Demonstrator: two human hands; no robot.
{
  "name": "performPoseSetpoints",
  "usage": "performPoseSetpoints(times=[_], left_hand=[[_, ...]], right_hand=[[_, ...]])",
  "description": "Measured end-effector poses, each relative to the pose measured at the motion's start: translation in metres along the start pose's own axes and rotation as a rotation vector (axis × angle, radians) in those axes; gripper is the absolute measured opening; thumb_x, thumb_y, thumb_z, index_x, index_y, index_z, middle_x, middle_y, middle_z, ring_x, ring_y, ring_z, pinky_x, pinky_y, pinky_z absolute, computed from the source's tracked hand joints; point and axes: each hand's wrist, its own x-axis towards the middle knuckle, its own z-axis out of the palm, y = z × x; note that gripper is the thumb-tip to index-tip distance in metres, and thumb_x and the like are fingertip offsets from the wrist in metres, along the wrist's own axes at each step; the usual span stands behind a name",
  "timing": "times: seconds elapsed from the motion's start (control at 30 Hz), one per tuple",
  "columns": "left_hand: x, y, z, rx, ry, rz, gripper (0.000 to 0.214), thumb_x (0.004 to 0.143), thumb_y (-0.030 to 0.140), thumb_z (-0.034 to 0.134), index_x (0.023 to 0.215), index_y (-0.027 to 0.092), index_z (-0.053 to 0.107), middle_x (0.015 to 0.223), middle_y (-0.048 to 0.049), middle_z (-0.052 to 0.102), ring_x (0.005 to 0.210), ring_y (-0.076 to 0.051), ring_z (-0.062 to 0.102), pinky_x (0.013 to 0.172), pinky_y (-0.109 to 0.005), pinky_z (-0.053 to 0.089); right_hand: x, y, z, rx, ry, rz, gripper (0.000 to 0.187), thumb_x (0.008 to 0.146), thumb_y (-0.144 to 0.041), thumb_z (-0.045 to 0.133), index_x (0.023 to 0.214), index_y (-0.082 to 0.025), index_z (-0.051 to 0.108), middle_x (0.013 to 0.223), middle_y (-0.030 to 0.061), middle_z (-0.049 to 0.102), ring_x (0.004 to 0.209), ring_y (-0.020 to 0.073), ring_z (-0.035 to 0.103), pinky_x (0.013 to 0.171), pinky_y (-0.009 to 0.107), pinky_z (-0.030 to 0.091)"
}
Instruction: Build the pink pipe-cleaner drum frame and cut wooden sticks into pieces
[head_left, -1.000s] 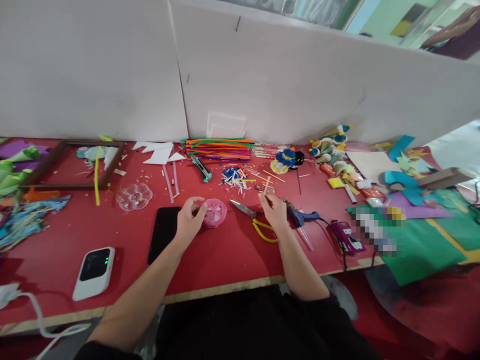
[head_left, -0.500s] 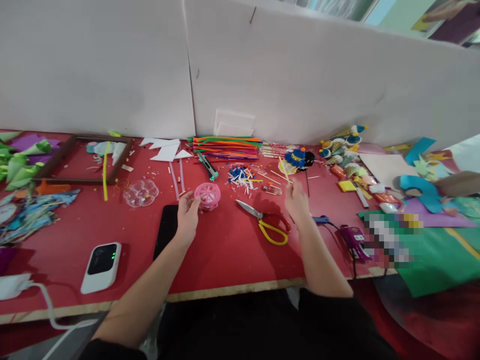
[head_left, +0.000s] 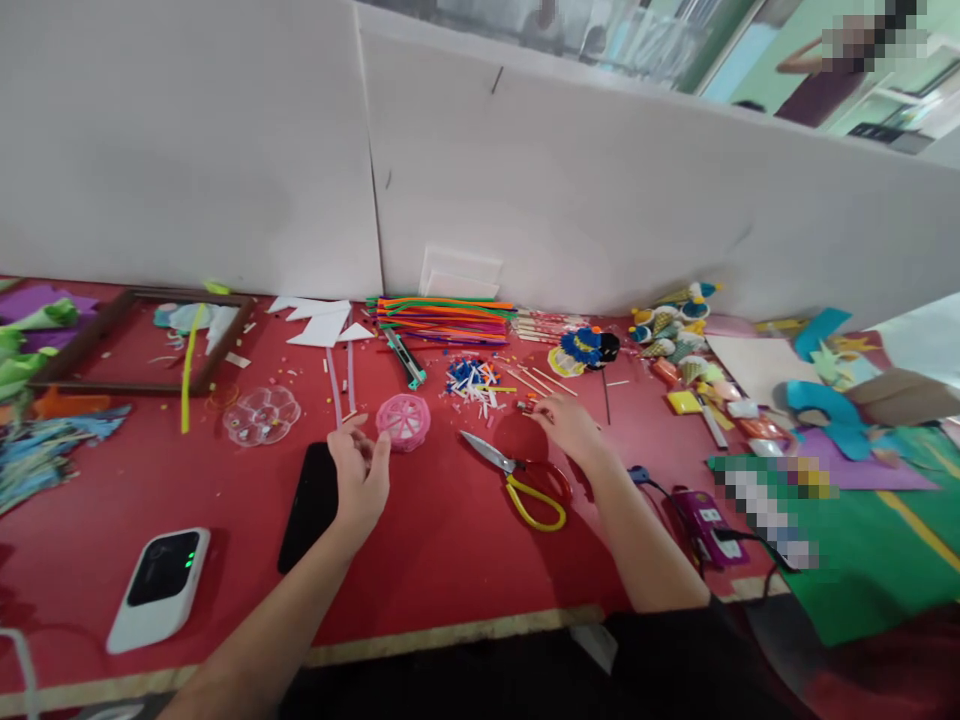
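My left hand (head_left: 358,478) is open, with its thumb and fingers apart, just left of a round pink openwork plastic piece (head_left: 403,422) lying on the red table. A black phone (head_left: 309,505) lies partly under that wrist. My right hand (head_left: 571,432) has its fingers closed over a small lighter (head_left: 522,406), whose right part they hide. Thin wooden sticks (head_left: 553,380) lie just beyond these fingers. Scissors (head_left: 517,480) with red and yellow handles rest between my hands, blades pointing up and left.
Behind lie pipe cleaners (head_left: 442,320), a green cutter (head_left: 405,358) and short cut pieces (head_left: 474,382). A clear bead tray (head_left: 262,416) and white device (head_left: 161,588) sit left. Right are a purple power box (head_left: 709,525) with cables and clay packets (head_left: 765,435). A white partition (head_left: 600,170) stands behind.
My left hand has let go of the pink piece, which now lies on the table. My right hand has put down a wooden stick and moved left onto the lighter. The view has tilted up.
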Motion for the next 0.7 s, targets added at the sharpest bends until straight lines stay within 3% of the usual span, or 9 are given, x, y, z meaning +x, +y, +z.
performPoseSetpoints(times=[0.23, 0.33, 0.43, 0.5, 0.57, 0.6, 0.7], left_hand=[[-0.010, 0.013, 0.002, 0.086, -0.101, 0.130, 0.027, 0.083, 0.029, 0.061, 0.108, 0.020, 0.053, 0.091, -0.0023, 0.047, 0.072, -0.014, 0.051, 0.064, -0.028, 0.048], [-0.013, 0.028, 0.002, 0.110, -0.224, 0.127, 0.011, 0.083, 0.028, 0.062, 0.091, 0.021, 0.060, 0.081, -0.0017, 0.055, 0.072, -0.016, 0.055, 0.068, -0.029, 0.050], [-0.017, 0.044, 0.005, 0.080, -0.403, -0.014, 0.013, 0.086, 0.030, 0.059, 0.095, 0.022, 0.064, 0.079, -0.0021, 0.063, 0.069, -0.016, 0.060, 0.067, -0.027, 0.051], [-0.020, 0.053, 0.008, 0.045, -0.613, -0.174, 0.017, 0.086, 0.035, 0.059, 0.092, 0.022, 0.067, 0.075, -0.0023, 0.067, 0.063, -0.016, 0.062, 0.060, -0.026, 0.050], [-0.022, 0.058, 0.012, -0.006, -0.795, -0.260, 0.021, 0.087, 0.039, 0.058, 0.095, 0.021, 0.068, 0.077, -0.0036, 0.071, 0.061, -0.017, 0.066, 0.058, -0.026, 0.052], [-0.022, 0.059, 0.014, -0.016, -0.832, -0.266, 0.023, 0.087, 0.039, 0.059, 0.101, 0.021, 0.067, 0.081, -0.0046, 0.073, 0.066, -0.018, 0.069, 0.062, -0.028, 0.054], [-0.022, 0.058, 0.019, -0.031, -0.782, -0.261, 0.024, 0.084, 0.035, 0.064, 0.103, 0.021, 0.064, 0.085, -0.0059, 0.075, 0.071, -0.020, 0.072, 0.066, -0.029, 0.056]], right_hand=[[-0.004, -0.007, -0.001, 0.040, -0.058, -0.016, 0.012, 0.085, -0.011, 0.054, 0.078, -0.017, 0.062, 0.086, 0.0084, 0.065, 0.085, 0.0199, 0.060, 0.079, 0.031, 0.044], [-0.013, -0.024, -0.009, 0.096, -0.083, -0.076, 0.014, 0.089, -0.012, 0.050, 0.082, -0.016, 0.061, 0.091, 0.0098, 0.065, 0.086, 0.0198, 0.060, 0.080, 0.032, 0.045], [-0.029, -0.052, -0.017, 0.181, -0.113, -0.188, 0.016, 0.093, -0.014, 0.046, 0.090, -0.018, 0.060, 0.093, 0.0067, 0.065, 0.089, 0.0175, 0.060, 0.082, 0.030, 0.046], [-0.041, -0.072, -0.022, 0.254, -0.134, -0.299, 0.013, 0.095, -0.019, 0.048, 0.092, -0.020, 0.061, 0.092, 0.0043, 0.066, 0.087, 0.0162, 0.060, 0.082, 0.029, 0.047], [-0.049, -0.087, -0.025, 0.404, -0.042, -0.472, 0.018, 0.096, -0.017, 0.044, 0.096, -0.019, 0.062, 0.093, 0.0065, 0.066, 0.089, 0.0170, 0.061, 0.083, 0.031, 0.049], [-0.052, -0.092, -0.026, 0.434, -0.021, -0.518, 0.022, 0.096, -0.014, 0.042, 0.098, -0.020, 0.063, 0.095, 0.0067, 0.066, 0.091, 0.0170, 0.061, 0.084, 0.032, 0.050], [-0.054, -0.101, -0.026, 0.469, 0.005, -0.599, 0.031, 0.094, -0.007, 0.038, 0.104, -0.020, 0.064, 0.102, 0.0075, 0.067, 0.099, 0.0176, 0.062, 0.088, 0.033, 0.051]])
